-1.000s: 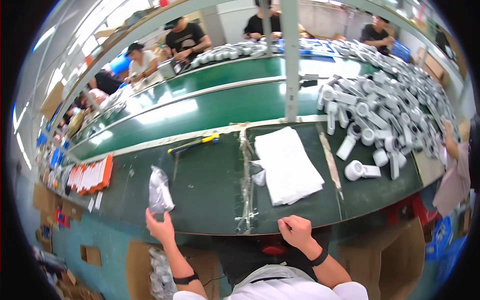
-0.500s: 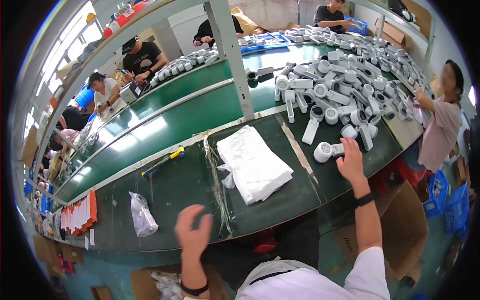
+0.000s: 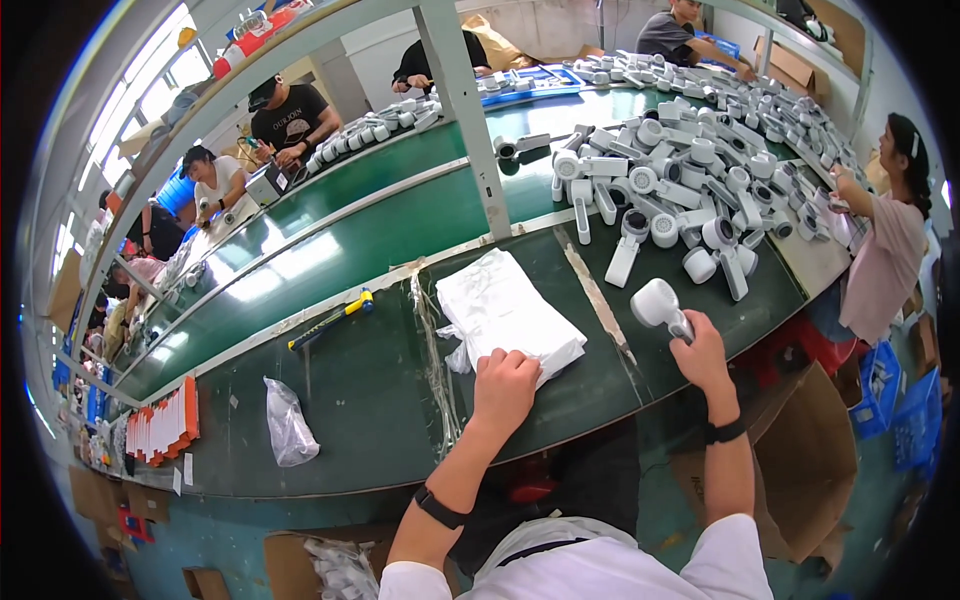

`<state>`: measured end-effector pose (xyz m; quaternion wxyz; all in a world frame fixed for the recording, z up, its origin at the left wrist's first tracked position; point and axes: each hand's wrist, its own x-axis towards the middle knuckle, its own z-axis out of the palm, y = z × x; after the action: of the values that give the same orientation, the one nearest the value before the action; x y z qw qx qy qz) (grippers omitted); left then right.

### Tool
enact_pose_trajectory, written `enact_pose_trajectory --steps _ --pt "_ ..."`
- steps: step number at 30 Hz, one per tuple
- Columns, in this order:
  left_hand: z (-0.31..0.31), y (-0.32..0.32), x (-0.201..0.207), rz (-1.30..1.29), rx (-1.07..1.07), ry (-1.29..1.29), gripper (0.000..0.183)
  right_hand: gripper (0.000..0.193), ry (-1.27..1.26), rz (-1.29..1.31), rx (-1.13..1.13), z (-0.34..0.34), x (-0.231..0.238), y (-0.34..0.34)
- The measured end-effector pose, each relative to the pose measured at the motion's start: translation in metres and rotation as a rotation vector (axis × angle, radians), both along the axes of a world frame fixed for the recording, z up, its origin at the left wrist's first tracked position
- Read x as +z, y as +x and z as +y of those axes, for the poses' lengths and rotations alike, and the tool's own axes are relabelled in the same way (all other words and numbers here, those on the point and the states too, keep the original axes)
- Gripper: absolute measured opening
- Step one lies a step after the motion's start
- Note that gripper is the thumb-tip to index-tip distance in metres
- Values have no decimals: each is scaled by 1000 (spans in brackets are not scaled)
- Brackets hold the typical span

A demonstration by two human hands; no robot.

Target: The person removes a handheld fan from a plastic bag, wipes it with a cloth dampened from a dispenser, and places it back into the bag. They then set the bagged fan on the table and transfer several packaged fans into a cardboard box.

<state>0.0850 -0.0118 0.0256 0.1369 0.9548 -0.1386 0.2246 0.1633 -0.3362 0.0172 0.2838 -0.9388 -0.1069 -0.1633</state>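
Observation:
My right hand (image 3: 702, 355) is closed around the grey handle of a white round-headed handheld device (image 3: 656, 303). It holds the device raised over the dark green bench, head pointing up and left. My left hand (image 3: 507, 388) rests at the near edge of a stack of white plastic bags (image 3: 500, 310), its fingers curled and pressed on the top bag. The fingertips are partly hidden. A big heap of similar white devices (image 3: 690, 180) lies beyond my right hand, some with dark round faces.
A yellow-and-blue hammer (image 3: 332, 319) and a clear plastic bag (image 3: 288, 424) lie to the left. Orange-and-white cards (image 3: 163, 425) stand at the far left. A metal post (image 3: 468, 130) rises behind the bags. Co-workers sit around the belt; an open carton (image 3: 800, 460) stands below right.
My right hand has picked the device up off the bench and turned it head-up. My left hand has moved right and forward from above the bench edge onto the white bags.

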Motion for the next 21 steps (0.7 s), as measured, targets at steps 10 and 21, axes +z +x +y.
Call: enact_pose_trajectory --steps 10,21 --pt "2 7 12 59 13 -353 10 15 1193 664 210 65 12 -86" --pt "10 8 22 126 22 -655 13 39 1017 957 407 96 24 -108"
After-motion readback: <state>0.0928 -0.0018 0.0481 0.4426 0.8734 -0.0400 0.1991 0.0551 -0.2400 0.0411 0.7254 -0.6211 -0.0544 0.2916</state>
